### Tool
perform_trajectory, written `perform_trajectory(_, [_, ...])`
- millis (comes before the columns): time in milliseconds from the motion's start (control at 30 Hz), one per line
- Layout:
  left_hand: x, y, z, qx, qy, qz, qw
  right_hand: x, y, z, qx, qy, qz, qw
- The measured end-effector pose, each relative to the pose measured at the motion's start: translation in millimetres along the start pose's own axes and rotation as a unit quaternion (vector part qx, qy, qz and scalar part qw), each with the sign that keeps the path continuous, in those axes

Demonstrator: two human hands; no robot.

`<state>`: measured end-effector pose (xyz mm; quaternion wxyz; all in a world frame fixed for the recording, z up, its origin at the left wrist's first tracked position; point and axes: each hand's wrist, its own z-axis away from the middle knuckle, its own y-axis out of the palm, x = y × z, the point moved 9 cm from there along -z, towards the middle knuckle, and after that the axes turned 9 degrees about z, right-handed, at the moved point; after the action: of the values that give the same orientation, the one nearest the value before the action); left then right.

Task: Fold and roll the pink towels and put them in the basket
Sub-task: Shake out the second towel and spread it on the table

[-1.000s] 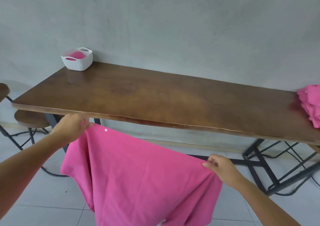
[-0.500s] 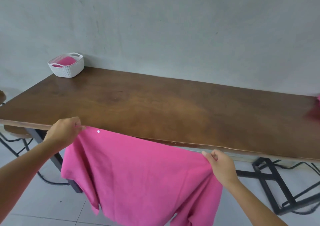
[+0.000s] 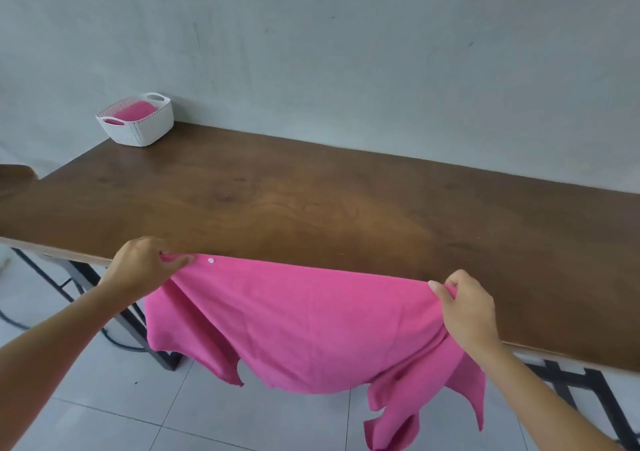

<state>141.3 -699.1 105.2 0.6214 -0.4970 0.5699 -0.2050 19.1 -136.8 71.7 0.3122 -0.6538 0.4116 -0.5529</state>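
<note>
Grey plaster wall (image 3: 346,52) backs the long dark wooden table (image 3: 311,201). My left hand (image 3: 142,267) and right hand (image 3: 467,308) each pinch a top corner of the bright pink cloth towel (image 3: 304,322), stretched along the table's near edge and hanging toward the tiled floor (image 3: 104,398). Well apart, at the far left corner, the white woven plastic basket (image 3: 145,133) holds a rolled pink towel (image 3: 135,113).

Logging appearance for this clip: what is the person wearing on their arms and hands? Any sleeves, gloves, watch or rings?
Nothing shows. The left hand and right hand are bare, with no gloves and no rings visible. The left forearm and right forearm are uncovered to the frame edge: no sleeves, watch, bracelet or markings.
</note>
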Motion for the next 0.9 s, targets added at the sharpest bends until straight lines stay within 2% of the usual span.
perform_trajectory(200, [15, 20, -32, -0.037, -0.043, 0.028, 0.998, -2, 32, -38, 0.02, 0.04, 0.022, 0.999])
perform_trajectory(367, [32, 49, -61, -0.068, -0.115, 0.098, 0.986, 0, 60, -60, 0.018, 0.055, 0.039, 0.998])
perform_trajectory(467, [40, 63, -78, -0.092, -0.13, 0.128, 0.979, 1, 71, -74, 0.011, 0.053, 0.042, 0.998])
perform_trajectory(633, [44, 79, -112, -0.12, -0.114, 0.159, 0.973, 4, 81, -104, -0.012, 0.064, 0.017, 0.998])
perform_trajectory(900, [34, 103, -182, -0.078, -0.067, 0.136, 0.985, 14, 92, -162, -0.021, 0.096, 0.015, 0.995])
